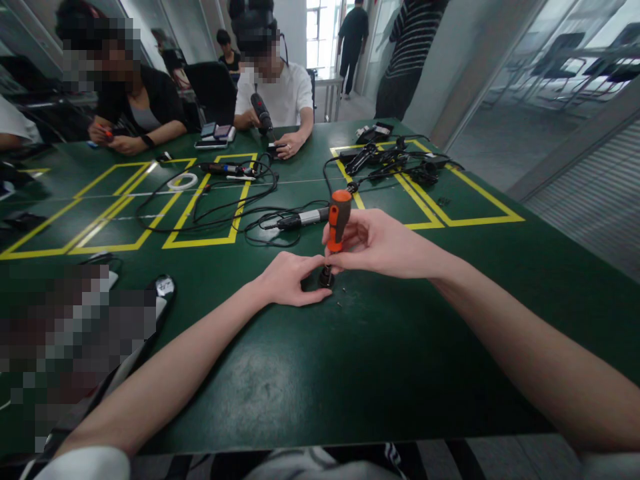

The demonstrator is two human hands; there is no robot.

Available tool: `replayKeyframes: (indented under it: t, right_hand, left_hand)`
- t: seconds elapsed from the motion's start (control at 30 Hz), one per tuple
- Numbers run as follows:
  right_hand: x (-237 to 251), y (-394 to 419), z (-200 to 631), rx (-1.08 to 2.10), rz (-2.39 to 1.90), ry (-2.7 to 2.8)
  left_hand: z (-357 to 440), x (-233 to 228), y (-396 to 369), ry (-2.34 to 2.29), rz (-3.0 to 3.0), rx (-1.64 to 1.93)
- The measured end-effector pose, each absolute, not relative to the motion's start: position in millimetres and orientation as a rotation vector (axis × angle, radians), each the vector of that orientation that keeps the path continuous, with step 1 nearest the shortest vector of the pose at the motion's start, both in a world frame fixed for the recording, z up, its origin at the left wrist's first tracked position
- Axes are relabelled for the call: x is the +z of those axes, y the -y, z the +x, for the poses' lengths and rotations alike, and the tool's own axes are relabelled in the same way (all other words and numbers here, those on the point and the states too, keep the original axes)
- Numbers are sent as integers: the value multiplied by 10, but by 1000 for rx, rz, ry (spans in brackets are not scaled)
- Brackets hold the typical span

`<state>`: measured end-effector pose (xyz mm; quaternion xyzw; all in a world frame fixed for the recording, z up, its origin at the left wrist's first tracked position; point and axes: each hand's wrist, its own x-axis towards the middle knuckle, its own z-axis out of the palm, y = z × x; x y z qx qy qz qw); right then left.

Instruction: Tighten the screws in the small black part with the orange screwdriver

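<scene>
On the big green table (270, 373), yellow tape (483, 221) makes boxes, and black cords (420, 175) lie in a messy pile at the far right. Near the middle, the right hand (380, 243) grips an orange and dark screwdriver (340, 217), which points down at a small black part (326, 279) on the table. The left hand (285, 277) pinches that part with thumb and finger. On the far side sits a person in white (290, 93); at the far right stand dark chairs (559, 48).
</scene>
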<state>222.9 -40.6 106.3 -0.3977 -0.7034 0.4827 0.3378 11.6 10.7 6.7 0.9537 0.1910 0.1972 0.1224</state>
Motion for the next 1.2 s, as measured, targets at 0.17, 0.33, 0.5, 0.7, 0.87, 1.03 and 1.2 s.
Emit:
replayKeyframes:
  t: [0.17, 0.33, 0.5, 0.7, 0.87, 1.03, 1.2]
  right_hand:
    - [1050, 390, 2259, 1251, -1104, 1859]
    - [1060, 377, 2293, 1127, -1129, 1930]
    - [1086, 411, 2280, 1186, -1036, 1880]
    - [1100, 445, 2279, 1195, -1023, 1960]
    - [1082, 463, 2233, 1030, -1043, 1970]
    - [1093, 480, 2222, 931, -1061, 1948]
    - [1191, 514, 2243, 931, -1055, 2001]
  left_hand:
    - [109, 49, -117, -500, 2792, 613]
    - [113, 59, -113, -523, 2776, 574]
    - [114, 58, -113, -521, 2766, 567]
    - [108, 47, -122, -522, 2740, 605]
    - [114, 29, -138, -511, 2771, 623]
    - [122, 16, -138, -525, 2804, 629]
    - [121, 37, -128, -526, 2782, 621]
